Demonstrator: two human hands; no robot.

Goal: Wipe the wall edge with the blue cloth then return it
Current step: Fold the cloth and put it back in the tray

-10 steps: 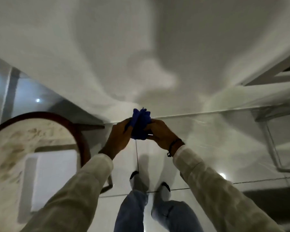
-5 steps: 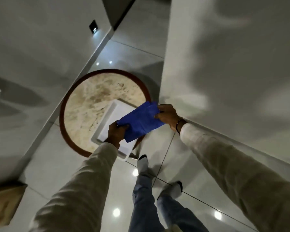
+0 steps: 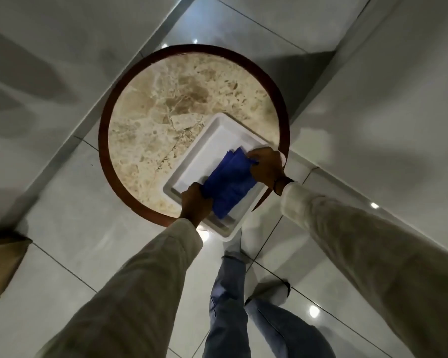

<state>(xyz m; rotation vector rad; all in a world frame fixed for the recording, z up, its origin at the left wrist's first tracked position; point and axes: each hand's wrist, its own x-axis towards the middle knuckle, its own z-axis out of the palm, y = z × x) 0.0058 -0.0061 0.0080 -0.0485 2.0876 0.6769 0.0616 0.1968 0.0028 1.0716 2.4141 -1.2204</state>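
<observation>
While stretched over a white rectangular plastic tray (image 3: pixel 192 161), the folded blue cloth (image 3: pixel 229 183) is pinched between the left hand (image 3: pixel 195 202) and right hand (image 3: pixel 267 166), one at each end.

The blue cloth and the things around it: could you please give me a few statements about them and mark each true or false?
1. Both hands hold the blue cloth. True: the left hand and the right hand grip opposite ends.
2. The cloth is over a white tray. True.
3. The tray sits on the floor. False: it rests on the round table, overhanging its near edge.
4. The table top is plain black. False: it is beige marble with a dark red-brown rim.
5. The cloth is spread against the wall. False: it is at the tray, partly folded.
</observation>
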